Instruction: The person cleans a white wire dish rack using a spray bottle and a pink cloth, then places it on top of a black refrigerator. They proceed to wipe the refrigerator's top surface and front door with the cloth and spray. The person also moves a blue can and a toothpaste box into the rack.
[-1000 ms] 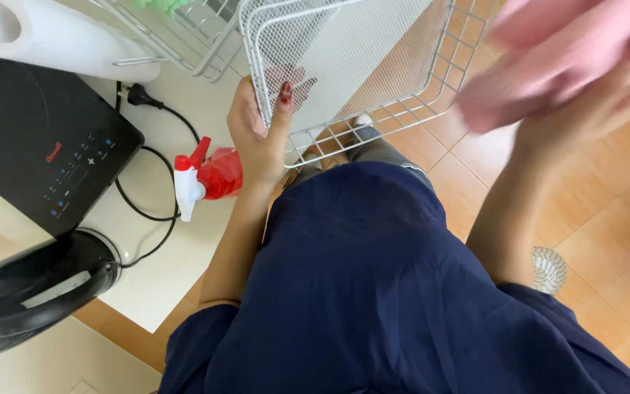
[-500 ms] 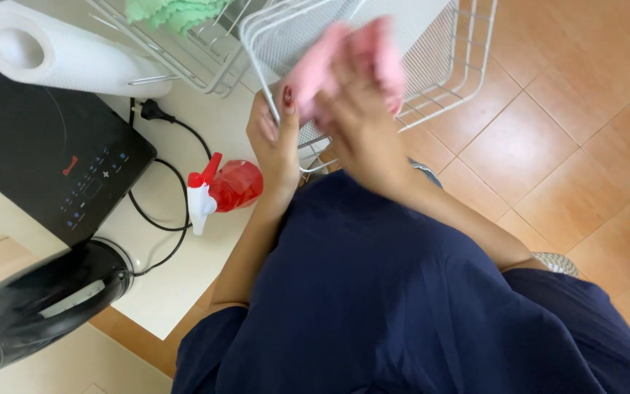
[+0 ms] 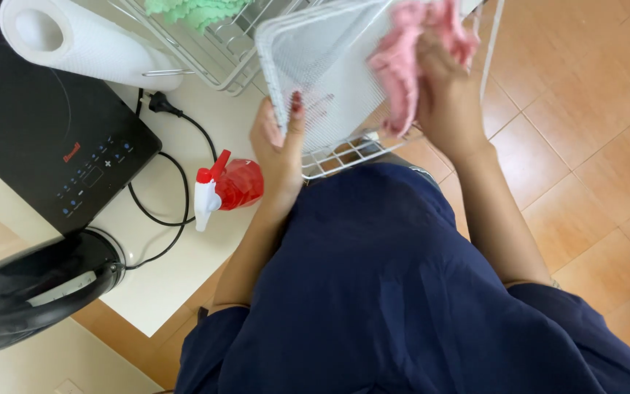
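1. Head view, left hand: the left hand has its grip clamped on the near edge of a white mesh tray, thumb on the upper face and the other fingers hidden beneath. The tray is held tilted above the worktop edge, over a white wire basket.

2. Head view, right hand: the right hand is closed around a pink cloth, which is pressed against the tray's right part. The cloth is blurred, so its folds cannot be made out.

3. Key relation: the tray lies up and away from the left grip, its long axis running from the thumb toward the top of the view. The cloth hand sits on the tray's right side, so the right hand is the nearer one to the mesh face, and the left only steadies the near edge.

4. Surroundings: a red spray bottle lies just beside the left wrist. Further left are a black induction hob, a paper towel roll and a black kettle. A green cloth rests in a wire dish rack.
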